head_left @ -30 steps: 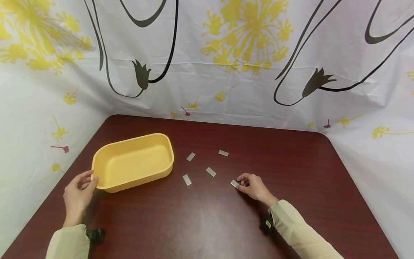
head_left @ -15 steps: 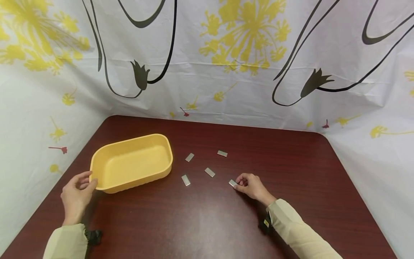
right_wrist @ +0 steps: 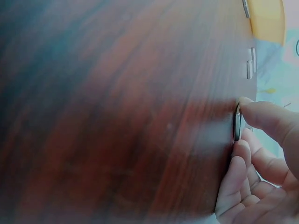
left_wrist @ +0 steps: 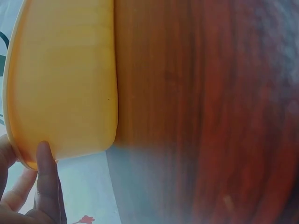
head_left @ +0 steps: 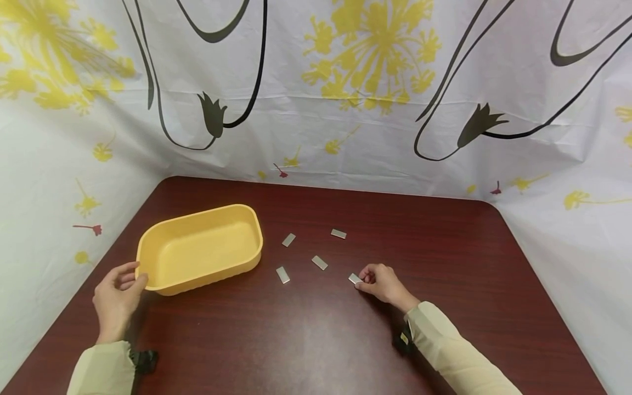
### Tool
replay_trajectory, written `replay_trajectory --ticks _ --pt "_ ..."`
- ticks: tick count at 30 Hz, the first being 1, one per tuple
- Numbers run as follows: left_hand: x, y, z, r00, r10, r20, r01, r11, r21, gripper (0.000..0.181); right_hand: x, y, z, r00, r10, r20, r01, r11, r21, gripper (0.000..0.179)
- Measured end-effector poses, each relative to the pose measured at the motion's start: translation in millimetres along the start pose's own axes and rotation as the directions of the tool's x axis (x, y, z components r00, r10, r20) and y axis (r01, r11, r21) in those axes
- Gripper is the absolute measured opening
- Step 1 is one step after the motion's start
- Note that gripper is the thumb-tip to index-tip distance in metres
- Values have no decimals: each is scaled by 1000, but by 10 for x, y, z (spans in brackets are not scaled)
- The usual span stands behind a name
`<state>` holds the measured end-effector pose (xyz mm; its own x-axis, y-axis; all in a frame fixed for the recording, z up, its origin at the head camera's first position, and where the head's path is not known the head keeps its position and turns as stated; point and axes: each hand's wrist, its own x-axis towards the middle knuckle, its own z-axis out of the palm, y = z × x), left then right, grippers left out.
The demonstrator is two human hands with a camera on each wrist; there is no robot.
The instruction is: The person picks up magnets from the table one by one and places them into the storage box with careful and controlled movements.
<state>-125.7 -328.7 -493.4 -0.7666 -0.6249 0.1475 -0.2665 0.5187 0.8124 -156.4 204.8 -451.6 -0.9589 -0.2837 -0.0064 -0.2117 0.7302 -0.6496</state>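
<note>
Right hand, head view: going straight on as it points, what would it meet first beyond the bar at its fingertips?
Probably the nearest loose silver bar, lying between the right hand and the yellow tray; the hand might pass over it, as height is unclear.

Tbl has a dark red-brn wood-grain top, glossy, w/ pale glare nr the mid-front & rounded far corners. Yellow tub sits on its L side, slightly angled. Just R of that, 4 sm. flat grey rects lie apart from ea. other, all at diff. angles: far-L pc, far-R pc, mid pc, near-L pc. Farther R, 5th pc is pinched by R hand at tbl level or just above; can't tell if touching.
</note>
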Motion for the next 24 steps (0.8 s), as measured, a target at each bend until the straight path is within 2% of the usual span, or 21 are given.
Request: replay_trajectory --ticks 5,7,10,14,17,20,24 --pt "-1 -3 14 1000 2 -2 -2 1000 -5 35 -3 2 -3 1000 -7 13 7 1000 -30 15" --pt "-24 39 2 1000 10 -1 -10 1000 -9 34 -7 2 -10 1000 -14 21 15 999 -38 16" --pt "-109 210 -56 1000 13 6 -13 1000 -20 34 -10 -5 -20 1000 -14 27 15 999 -40 18" --pt "-268 530 -165 1000 9 14 -8 999 -33 33 -11 -20 -30 999 -5 34 6 1000 -26 18" --pt "-346 676 -210 1000 0 14 1 999 -47 32 -14 -24 -30 1000 -4 30 4 1000 -15 18" --pt "-366 716 -223 1000 -4 13 4 999 -41 32 -15 -28 -28 1000 3 23 -3 1000 -3 18" --pt "-332 655 -206 1000 20 11 -20 999 -29 32 -16 -33 -24 1000 17 23 -17 1000 14 18"
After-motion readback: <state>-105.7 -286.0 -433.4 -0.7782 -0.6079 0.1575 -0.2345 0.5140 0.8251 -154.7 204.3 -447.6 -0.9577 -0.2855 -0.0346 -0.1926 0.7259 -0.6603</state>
